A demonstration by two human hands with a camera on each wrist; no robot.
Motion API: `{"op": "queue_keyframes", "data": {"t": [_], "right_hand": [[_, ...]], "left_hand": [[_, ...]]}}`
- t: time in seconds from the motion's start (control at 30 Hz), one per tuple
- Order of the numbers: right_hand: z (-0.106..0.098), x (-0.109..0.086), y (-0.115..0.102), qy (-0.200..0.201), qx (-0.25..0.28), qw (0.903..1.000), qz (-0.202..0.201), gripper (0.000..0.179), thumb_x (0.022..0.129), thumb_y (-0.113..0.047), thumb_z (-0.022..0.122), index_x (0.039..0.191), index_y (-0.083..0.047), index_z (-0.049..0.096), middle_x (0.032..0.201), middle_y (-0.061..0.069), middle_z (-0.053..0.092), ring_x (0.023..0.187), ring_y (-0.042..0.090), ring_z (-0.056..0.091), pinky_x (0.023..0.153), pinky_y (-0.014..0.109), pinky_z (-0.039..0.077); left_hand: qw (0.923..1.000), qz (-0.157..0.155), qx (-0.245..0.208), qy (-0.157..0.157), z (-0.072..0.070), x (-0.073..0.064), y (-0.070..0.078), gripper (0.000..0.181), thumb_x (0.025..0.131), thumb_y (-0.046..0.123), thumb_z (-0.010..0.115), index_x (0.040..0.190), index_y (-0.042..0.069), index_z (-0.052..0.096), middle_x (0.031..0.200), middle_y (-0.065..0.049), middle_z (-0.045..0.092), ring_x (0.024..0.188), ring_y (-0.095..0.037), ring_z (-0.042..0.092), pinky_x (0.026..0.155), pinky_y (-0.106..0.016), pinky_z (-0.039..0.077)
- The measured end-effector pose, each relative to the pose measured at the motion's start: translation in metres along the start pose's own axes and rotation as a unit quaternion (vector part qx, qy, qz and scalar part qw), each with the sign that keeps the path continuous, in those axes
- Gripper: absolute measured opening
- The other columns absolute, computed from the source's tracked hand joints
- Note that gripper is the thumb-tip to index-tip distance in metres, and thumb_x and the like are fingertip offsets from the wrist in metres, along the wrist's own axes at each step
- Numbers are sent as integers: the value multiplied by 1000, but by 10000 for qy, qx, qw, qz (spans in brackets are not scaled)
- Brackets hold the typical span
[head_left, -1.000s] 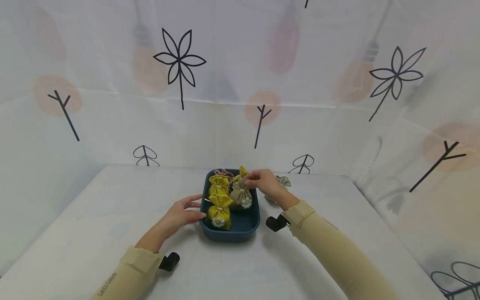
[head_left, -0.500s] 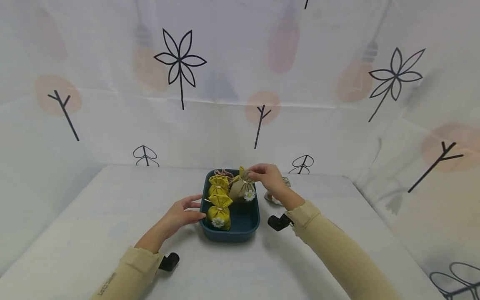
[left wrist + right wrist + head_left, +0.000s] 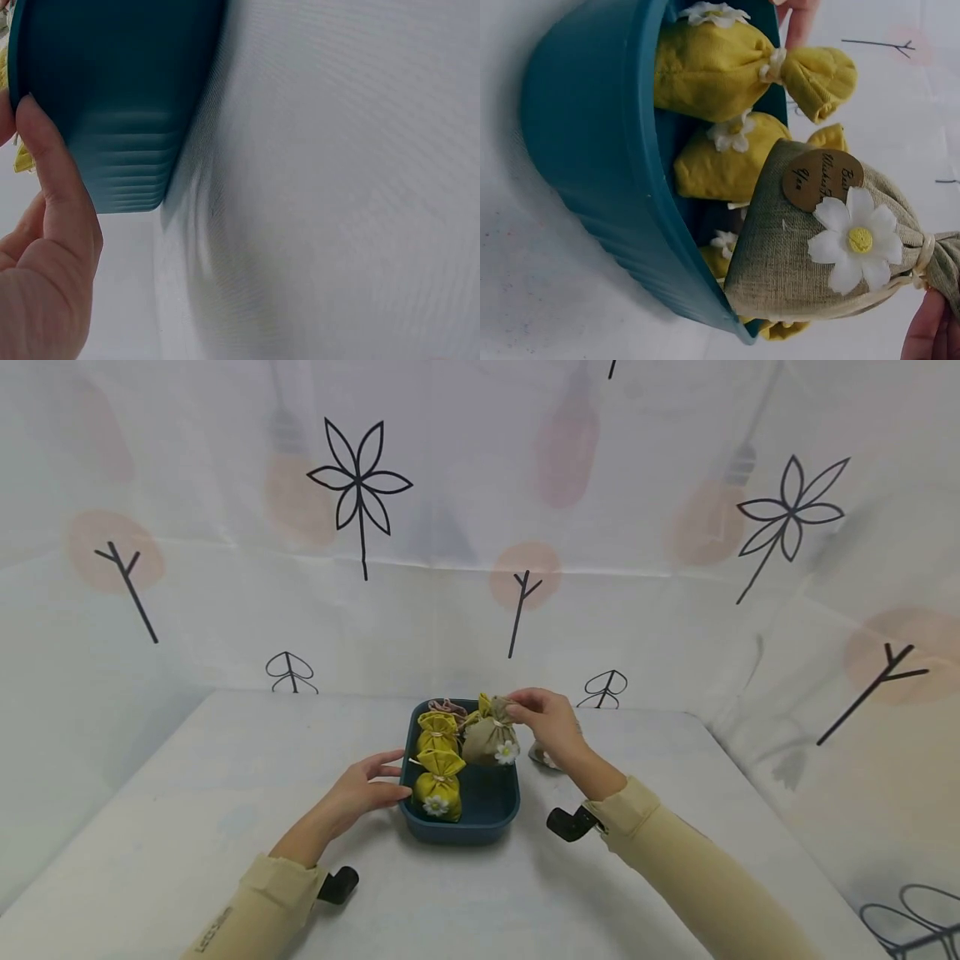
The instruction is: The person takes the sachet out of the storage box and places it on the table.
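Note:
A small beige drawstring sachet with a white flower and a round brown tag hangs tilted at the rim of a dark teal bin. My right hand pinches its gathered neck. My left hand rests against the bin's left side, fingers spread, tips touching the rim. Inside the bin are a yellow sachet at the front left, another yellow sachet behind it, a partly hidden yellow one and a pinkish cloth bundle at the back.
To the right of the bin lies another greyish sachet, partly hidden by my right hand. The bin stands on a white-covered table. A printed white curtain hangs behind the table.
The beige sachet has risen from inside the bin and shifted right toward the rim, carried by my right hand. My left hand has stayed at the bin's side.

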State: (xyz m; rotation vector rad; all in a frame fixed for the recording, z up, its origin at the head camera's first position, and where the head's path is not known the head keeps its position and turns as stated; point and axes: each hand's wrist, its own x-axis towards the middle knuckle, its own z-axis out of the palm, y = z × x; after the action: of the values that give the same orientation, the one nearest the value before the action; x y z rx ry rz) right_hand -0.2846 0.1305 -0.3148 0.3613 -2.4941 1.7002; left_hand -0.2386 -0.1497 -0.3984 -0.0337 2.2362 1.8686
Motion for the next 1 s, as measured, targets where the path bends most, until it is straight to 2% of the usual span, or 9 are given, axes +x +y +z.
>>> {"op": "queue_keyframes", "data": {"t": [0.3,0.53,1.0], "right_hand": [[-10,-15,-4,57,192,9998,-34,22,92,-11,58,109,2,63,103,13,63,95,21,58,84,34,48],[-20,-25,-2,296,12,9995,-94,23,92,-14,60,110,2,63,102,12,63,92,19,56,77,28,47],[-44,-38,16,659,-53,9976,-191,25,92,-11,59,110,6,61,101,15,62,86,9,56,74,17,47]], "left_hand": [[10000,-32,20,68,0,0,0,70,78,10,76,139,16,44,126,-17,51,96,-23,60,80,-34,53],[9999,-16,127,105,1,1,1,70,78,10,76,139,15,44,127,-16,51,97,-22,60,81,-35,53],[9998,-2,173,105,1,1,-1,71,76,13,77,139,15,44,126,-17,51,97,-22,60,81,-35,52]]}}
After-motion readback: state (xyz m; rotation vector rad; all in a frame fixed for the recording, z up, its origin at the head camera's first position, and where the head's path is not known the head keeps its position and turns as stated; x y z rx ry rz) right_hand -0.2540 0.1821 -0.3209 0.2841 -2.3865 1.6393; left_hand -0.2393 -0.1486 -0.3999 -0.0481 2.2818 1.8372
